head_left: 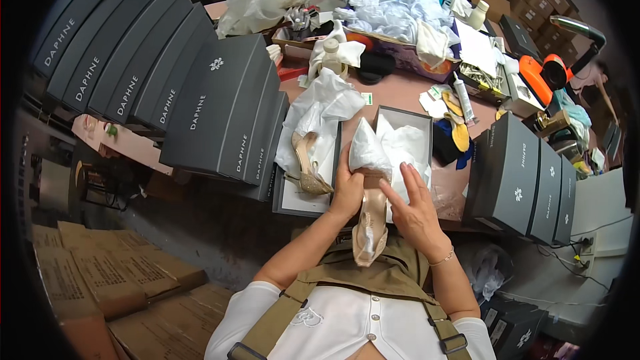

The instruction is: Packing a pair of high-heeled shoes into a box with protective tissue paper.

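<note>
The held shoe (372, 217) has a smooth insole with a soft sheen; the paper (369, 152) around its far end is thin, matt and crinkled. The other shoe (312, 182) looks grainy and glittery outside, smoother within. Smooth, matt cardboard forms the grey boxes (223, 97), plainer, duller cardboard the cartons (107, 273). The bag (257, 10) is thin, translucent, creased plastic; the apron (343, 271), matt cloth; the bench (395, 95), smooth-topped with a dull finish.
</note>
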Action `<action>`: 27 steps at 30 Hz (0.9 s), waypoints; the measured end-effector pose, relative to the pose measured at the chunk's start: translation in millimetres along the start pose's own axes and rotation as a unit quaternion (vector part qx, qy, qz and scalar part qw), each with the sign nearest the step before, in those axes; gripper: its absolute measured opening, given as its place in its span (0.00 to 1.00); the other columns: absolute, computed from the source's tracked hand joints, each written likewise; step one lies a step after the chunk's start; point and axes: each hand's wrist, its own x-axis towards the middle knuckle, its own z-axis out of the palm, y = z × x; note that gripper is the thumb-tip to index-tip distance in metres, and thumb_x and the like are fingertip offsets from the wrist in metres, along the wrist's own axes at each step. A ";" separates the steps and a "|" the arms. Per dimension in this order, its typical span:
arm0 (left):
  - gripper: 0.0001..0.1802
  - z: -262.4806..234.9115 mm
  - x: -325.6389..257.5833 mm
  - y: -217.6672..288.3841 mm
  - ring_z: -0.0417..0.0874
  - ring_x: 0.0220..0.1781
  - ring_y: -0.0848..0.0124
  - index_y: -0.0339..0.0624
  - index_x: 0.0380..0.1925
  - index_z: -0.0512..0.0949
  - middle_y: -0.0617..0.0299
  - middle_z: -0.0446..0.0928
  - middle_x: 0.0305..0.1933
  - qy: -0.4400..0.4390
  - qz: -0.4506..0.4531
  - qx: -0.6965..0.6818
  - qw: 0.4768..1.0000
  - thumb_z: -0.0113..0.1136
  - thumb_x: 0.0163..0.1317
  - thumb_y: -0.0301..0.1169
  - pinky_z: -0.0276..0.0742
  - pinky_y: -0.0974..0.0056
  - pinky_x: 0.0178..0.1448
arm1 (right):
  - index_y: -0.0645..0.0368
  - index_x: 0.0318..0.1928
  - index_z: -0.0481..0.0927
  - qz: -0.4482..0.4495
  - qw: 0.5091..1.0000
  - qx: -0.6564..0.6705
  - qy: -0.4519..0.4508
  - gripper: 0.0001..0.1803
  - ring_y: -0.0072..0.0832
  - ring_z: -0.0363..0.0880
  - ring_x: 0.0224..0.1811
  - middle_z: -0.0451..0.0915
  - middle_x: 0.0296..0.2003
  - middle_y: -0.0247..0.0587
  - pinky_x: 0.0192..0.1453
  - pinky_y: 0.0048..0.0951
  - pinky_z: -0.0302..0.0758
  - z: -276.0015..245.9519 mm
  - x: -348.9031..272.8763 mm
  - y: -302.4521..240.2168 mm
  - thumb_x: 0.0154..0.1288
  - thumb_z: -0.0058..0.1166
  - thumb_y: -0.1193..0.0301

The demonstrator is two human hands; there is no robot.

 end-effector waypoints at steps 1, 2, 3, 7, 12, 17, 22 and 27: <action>0.39 0.2 1.9 10.9 0.68 0.63 0.67 0.33 0.68 0.53 0.52 0.66 0.62 -0.034 0.003 0.039 0.999 0.46 0.52 0.15 0.63 0.66 0.67 | 0.45 0.58 0.74 -0.053 0.997 -0.063 -0.003 0.31 0.51 0.58 0.68 0.58 0.68 0.47 0.67 0.50 0.62 4.6 -0.7 6.6 0.50 0.56 0.78; 0.40 -3.3 0.7 15.7 0.67 0.64 0.66 0.33 0.69 0.51 0.52 0.65 0.63 -0.073 0.001 0.079 0.994 0.49 0.54 0.17 0.62 0.66 0.68 | 0.46 0.56 0.75 -0.056 0.997 -0.047 0.005 0.29 0.50 0.56 0.70 0.58 0.68 0.46 0.69 0.51 0.59 13.8 -1.8 12.3 0.50 0.57 0.77; 0.43 -5.1 1.8 23.0 0.63 0.67 0.66 0.32 0.70 0.45 0.50 0.62 0.66 -0.126 0.005 0.114 0.985 0.56 0.58 0.23 0.58 0.64 0.70 | 0.46 0.53 0.77 -0.052 0.998 -0.035 0.016 0.27 0.48 0.55 0.71 0.59 0.68 0.46 0.70 0.52 0.57 21.9 -1.9 24.1 0.50 0.58 0.77; 0.27 -98.9 29.5 46.0 0.59 0.71 0.50 0.38 0.58 0.72 0.47 0.66 0.64 -0.170 0.207 0.621 0.737 0.55 0.54 0.24 0.53 0.51 0.74 | 0.49 0.46 0.79 0.007 0.999 -0.041 0.015 0.15 0.49 0.54 0.71 0.62 0.66 0.47 0.71 0.52 0.54 35.8 -3.2 56.7 0.56 0.54 0.72; 0.17 -137.1 40.6 41.4 0.53 0.75 0.54 0.49 0.46 0.81 0.54 0.67 0.65 -0.289 0.150 0.796 0.509 0.55 0.55 0.25 0.43 0.37 0.74 | 0.56 0.42 0.76 0.014 0.985 -0.117 -0.130 0.11 0.52 0.54 0.70 0.68 0.58 0.51 0.71 0.55 0.53 92.2 -16.5 90.6 0.61 0.46 0.69; 0.20 -165.5 44.1 24.6 0.53 0.75 0.55 0.52 0.47 0.80 0.56 0.67 0.64 -0.303 0.147 0.805 0.488 0.58 0.53 0.25 0.40 0.33 0.73 | 0.54 0.50 0.74 0.075 0.977 -0.108 -0.169 0.16 0.57 0.51 0.71 0.67 0.60 0.51 0.72 0.59 0.48 94.4 -19.9 87.0 0.61 0.49 0.68; 0.23 -139.7 52.9 59.2 0.65 0.69 0.59 0.50 0.49 0.78 0.56 0.73 0.59 -0.296 0.214 0.773 0.519 0.61 0.49 0.23 0.45 0.36 0.73 | 0.53 0.49 0.75 0.025 0.999 -0.040 -0.023 0.15 0.56 0.52 0.71 0.67 0.59 0.54 0.72 0.61 0.44 66.6 -13.0 74.7 0.63 0.50 0.65; 0.18 -68.6 46.0 136.8 0.77 0.53 0.64 0.37 0.50 0.73 0.54 0.77 0.51 -0.226 0.174 0.463 0.839 0.59 0.59 0.25 0.70 0.62 0.58 | 0.62 0.41 0.76 0.101 0.950 0.274 0.109 0.08 0.34 0.74 0.40 0.78 0.36 0.45 0.46 0.33 0.71 -7.7 30.3 60.9 0.67 0.51 0.69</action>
